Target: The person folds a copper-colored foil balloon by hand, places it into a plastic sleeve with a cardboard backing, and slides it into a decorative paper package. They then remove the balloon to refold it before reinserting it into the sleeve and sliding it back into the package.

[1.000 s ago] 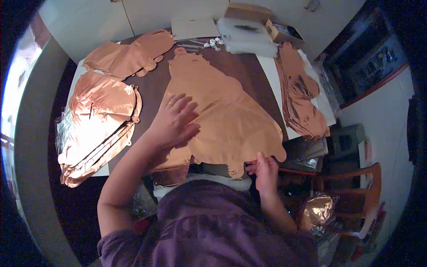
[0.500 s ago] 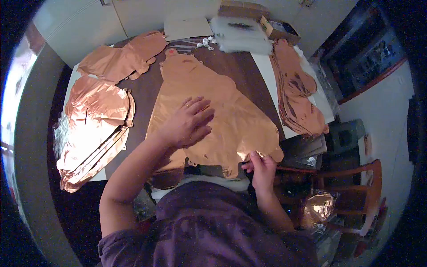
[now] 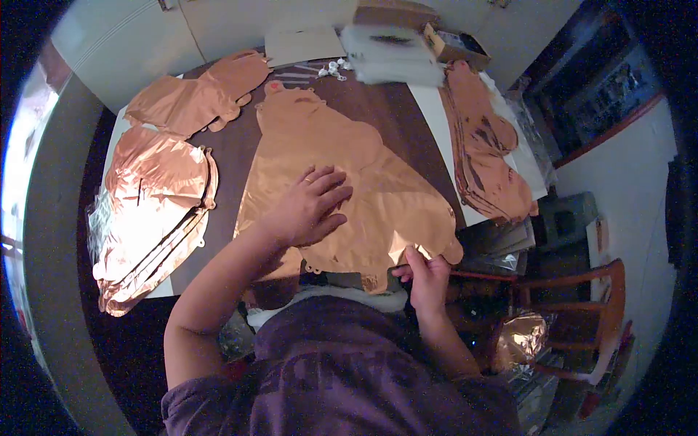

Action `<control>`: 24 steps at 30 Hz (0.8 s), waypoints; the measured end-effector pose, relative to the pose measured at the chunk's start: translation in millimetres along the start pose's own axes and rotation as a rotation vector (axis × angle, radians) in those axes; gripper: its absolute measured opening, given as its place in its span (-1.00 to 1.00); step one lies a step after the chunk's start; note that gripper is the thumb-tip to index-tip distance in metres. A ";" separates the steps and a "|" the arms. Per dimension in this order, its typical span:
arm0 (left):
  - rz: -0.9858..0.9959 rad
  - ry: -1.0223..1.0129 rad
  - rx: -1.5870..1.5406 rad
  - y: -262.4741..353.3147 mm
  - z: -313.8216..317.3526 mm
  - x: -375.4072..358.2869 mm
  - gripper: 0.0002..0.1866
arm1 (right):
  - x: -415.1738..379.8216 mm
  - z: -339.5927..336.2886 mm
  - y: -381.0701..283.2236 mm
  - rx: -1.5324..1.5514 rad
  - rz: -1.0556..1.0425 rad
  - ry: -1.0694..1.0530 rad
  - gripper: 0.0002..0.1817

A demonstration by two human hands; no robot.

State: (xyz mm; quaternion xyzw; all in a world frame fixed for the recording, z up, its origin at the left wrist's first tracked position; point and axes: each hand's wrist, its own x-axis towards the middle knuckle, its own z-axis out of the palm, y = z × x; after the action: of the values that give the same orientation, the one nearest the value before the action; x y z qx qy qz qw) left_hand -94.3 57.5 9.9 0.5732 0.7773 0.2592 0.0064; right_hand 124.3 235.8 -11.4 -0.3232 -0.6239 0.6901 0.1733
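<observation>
A flat, uninflated copper-coloured foil balloon lies spread over the middle of the table, its narrow end pointing away from me and its wide edge close to my body. My left hand rests over its middle, palm down with the fingers extended. At the near right edge, my right hand pinches the foil between thumb and fingers. Bright creases show in the foil beside that thumb. The fingertips under the edge are partly hidden.
More flat foil balloons lie at the left, the far left and in a stack at the right. Small white pieces, clear plastic bags and an open box sit at the back. A wooden chair stands at right.
The narrow end of the foil balloon has shifted slightly left. My left hand has moved slightly toward me. My right hand keeps its pinch at nearly the same spot.
</observation>
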 end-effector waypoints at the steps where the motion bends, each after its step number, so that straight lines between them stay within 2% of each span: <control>1: -0.003 -0.005 0.008 0.3 0.0 0.1 -0.46 | -0.2 -0.1 -0.8 0.003 0.005 0.001 -0.78; 9: 0.023 0.010 0.020 1.4 -1.9 -2.6 -0.44 | -4.1 0.3 -11.0 -0.041 0.027 -0.016 -0.78; 18: 0.079 0.083 -0.012 -4.0 7.6 -3.6 -0.47 | -3.1 -1.8 -2.2 0.087 0.019 0.010 -0.79; 21: 0.059 0.078 -0.011 2.6 2.6 0.0 -0.49 | -0.8 -4.4 -0.4 -0.032 0.012 0.008 -0.76; 24: 0.056 0.067 0.032 7.1 -1.0 2.6 -0.50 | -1.5 1.1 -8.8 -0.045 -0.082 0.018 -0.75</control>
State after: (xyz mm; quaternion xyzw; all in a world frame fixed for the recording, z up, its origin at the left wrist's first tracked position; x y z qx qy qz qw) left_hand -89.2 60.9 14.4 0.5857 0.7649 0.2657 -0.0359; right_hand 123.2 235.5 -2.5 -0.3076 -0.6502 0.6654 0.1998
